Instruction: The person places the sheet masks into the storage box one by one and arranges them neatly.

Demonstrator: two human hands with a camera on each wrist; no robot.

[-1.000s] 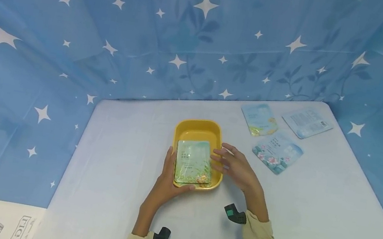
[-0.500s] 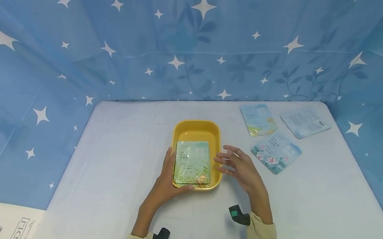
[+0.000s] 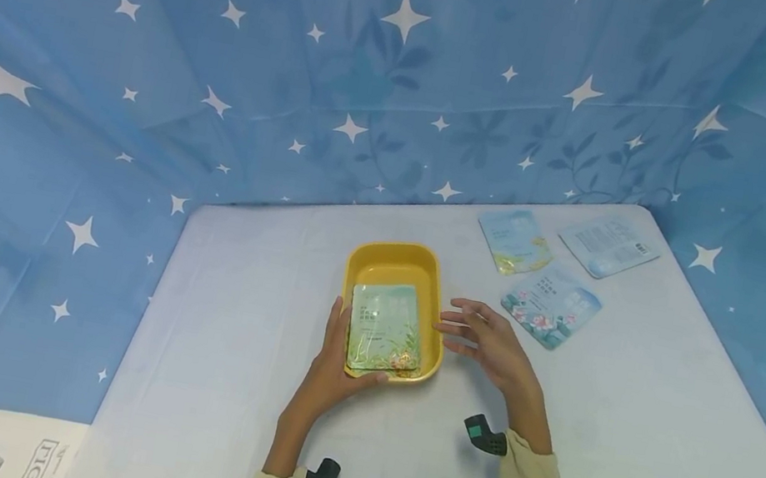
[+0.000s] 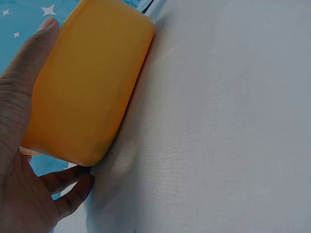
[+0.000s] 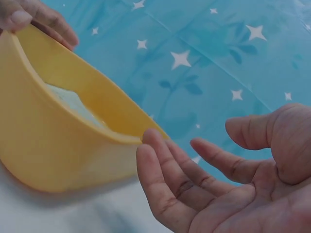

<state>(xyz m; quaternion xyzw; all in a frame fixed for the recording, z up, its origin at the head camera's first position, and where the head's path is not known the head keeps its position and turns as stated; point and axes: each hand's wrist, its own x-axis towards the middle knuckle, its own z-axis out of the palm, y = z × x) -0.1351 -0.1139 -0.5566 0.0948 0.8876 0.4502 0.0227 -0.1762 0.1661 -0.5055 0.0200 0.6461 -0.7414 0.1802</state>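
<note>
A yellow plastic bin (image 3: 399,253) stands on the table with a green flat packet (image 3: 386,326), which looks like a sheet mask sachet, lying face up inside; the edge of another shows beneath it. My left hand (image 3: 333,370) holds the bin's near left corner, fingers along the left side and thumb across the near rim. In the left wrist view the thumb (image 4: 31,56) lies along the bin's outer wall. My right hand (image 3: 492,349) holds nothing; its fingers are loosely spread beside the bin's right rim, palm turned inward.
Right of the bin lie a blue packet with yellow flowers (image 3: 515,242), one with pink flowers (image 3: 550,305) and one showing printed text (image 3: 608,246). A white cloth covers the table (image 3: 222,381). Blue star-patterned fabric (image 3: 289,71) hangs behind and at the sides.
My right hand has drawn back to the right, from over the packet and bin edge to beside the right rim. The left hand and the bin have stayed in place.
</note>
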